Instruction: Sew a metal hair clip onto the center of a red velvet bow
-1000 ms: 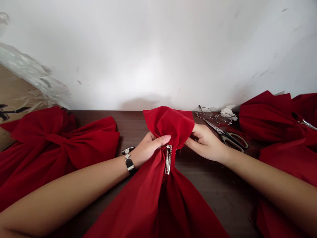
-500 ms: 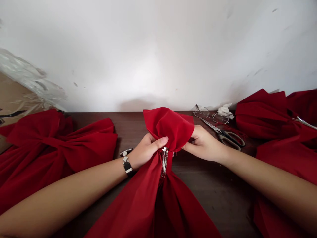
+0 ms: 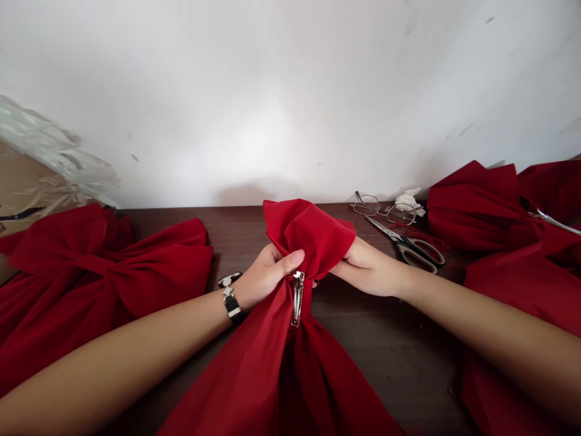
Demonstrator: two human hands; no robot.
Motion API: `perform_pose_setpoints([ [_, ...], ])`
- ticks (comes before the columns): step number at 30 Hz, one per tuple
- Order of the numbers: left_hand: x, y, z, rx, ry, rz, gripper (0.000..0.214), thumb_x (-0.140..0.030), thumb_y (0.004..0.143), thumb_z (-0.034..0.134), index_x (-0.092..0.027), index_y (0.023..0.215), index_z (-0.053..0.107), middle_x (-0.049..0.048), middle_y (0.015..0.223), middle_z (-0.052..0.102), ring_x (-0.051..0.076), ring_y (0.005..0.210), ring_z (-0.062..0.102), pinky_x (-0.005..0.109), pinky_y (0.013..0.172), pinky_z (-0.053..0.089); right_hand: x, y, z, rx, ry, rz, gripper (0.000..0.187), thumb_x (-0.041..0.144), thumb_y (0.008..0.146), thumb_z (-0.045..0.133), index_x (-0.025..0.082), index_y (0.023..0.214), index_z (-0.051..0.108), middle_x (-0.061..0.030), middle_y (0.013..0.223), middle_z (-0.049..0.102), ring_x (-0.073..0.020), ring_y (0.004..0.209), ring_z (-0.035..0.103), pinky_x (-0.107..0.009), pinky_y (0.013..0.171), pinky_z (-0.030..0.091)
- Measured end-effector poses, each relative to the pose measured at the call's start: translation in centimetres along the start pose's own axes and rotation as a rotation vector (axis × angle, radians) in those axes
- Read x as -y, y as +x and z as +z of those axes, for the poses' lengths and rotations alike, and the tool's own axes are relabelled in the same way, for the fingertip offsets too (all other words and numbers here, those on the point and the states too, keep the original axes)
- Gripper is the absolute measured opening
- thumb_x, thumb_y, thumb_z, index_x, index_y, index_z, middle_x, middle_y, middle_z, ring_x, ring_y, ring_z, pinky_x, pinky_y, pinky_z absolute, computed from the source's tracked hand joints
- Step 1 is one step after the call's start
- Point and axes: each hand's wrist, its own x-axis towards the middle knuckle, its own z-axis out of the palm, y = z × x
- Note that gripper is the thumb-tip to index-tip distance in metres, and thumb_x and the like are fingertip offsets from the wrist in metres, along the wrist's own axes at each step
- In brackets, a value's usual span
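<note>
**done:** the red cloth (image 3: 308,239) is gathered into a tight neck, and a long metal clip (image 3: 297,298) is clamped lengthwise on that neck. a red cloth bow (image 3: 113,266) at the left of the desk (image 3: 385,357) looks finished, its waist wrapped by a band of the same cloth.

**not done:** the held piece shows no such band. the clip sits bare on the neck, and the cloth above it stands in a loose bunch, not spread into loops.

**left hand (image 3: 267,275):** closed on the neck just beside the clip, thumb lying across the cloth, forearm reaching in from the lower left, a black and silver bracelet (image 3: 232,304) on the wrist.

**right hand (image 3: 367,269):** narrowly pinching the bunch's right edge, fingers partly hidden behind the cloth, forearm coming in from the right.

**held cloth's place:** mid-desk between the hands, its long lower part spreading toward the person.

**nearby:** scissors (image 3: 411,251) and glasses (image 3: 385,207) lie beyond the right hand, and another red bow (image 3: 476,209) sits at the far right.
</note>
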Motion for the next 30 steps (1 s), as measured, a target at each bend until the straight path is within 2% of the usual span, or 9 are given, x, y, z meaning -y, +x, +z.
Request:
perform_pose_setpoints([
  [7,0.19,-0.21,0.06,-0.021,0.014,0.013,0.045,-0.054,0.071,0.074,-0.011,0.078,0.066,0.0057,0.063,0.072,0.015,0.057,0.068,0.02,0.056,0.054,0.07,-0.05,0.34,-0.073,0.14,0.095,0.009,0.005,0.086,0.055,0.014,0.087,0.059,-0.0029,0.09,0.066,-0.0101,0.078,0.061,-0.022,0.076,0.053],
  [12,-0.09,-0.1,0.37,-0.01,0.022,0.005,0.046,-0.055,0.07,0.074,-0.01,0.073,0.066,0.007,0.062,0.072,0.016,0.056,0.068,0.02,0.057,0.055,0.23,0.0,0.79,-0.075,0.272,0.167,0.007,0.01,0.085,0.06,0.013,0.078,0.059,-0.0006,0.073,0.064,-0.0099,0.068,0.061,-0.021,0.068,0.054],
  [15,-0.18,-0.03,0.46,-0.016,0.02,-0.006,0.049,-0.057,0.068,0.074,-0.009,0.071,0.066,0.0076,0.06,0.071,0.016,0.054,0.067,0.02,0.055,0.054,0.29,0.03,0.95,-0.1,0.284,0.187,0.007,0.011,0.084,0.063,0.012,0.077,0.06,0.0001,0.071,0.063,-0.0094,0.066,0.061,-0.02,0.066,0.054],
  [26,0.17,-0.16,-0.18,0.034,-0.004,-0.008,0.046,-0.056,0.076,0.068,-0.01,0.081,0.068,0.0077,0.066,0.072,0.017,0.056,0.068,0.023,0.055,0.054,0.09,0.05,0.61,-0.077,0.419,0.232,0.012,0.024,0.088,0.063,0.013,0.084,0.061,-0.0011,0.078,0.066,-0.0089,0.067,0.062,-0.021,0.066,0.055],
  [30,0.2,-0.12,-0.21,0.016,0.018,-0.021,0.049,-0.058,0.075,0.068,-0.009,0.081,0.066,0.0084,0.066,0.072,0.019,0.057,0.068,0.025,0.055,0.054,-0.31,-0.16,0.52,-0.116,0.344,0.266,0.018,0.031,0.086,0.065,0.014,0.091,0.062,-0.0036,0.087,0.067,-0.0131,0.08,0.065,-0.024,0.074,0.056],
])
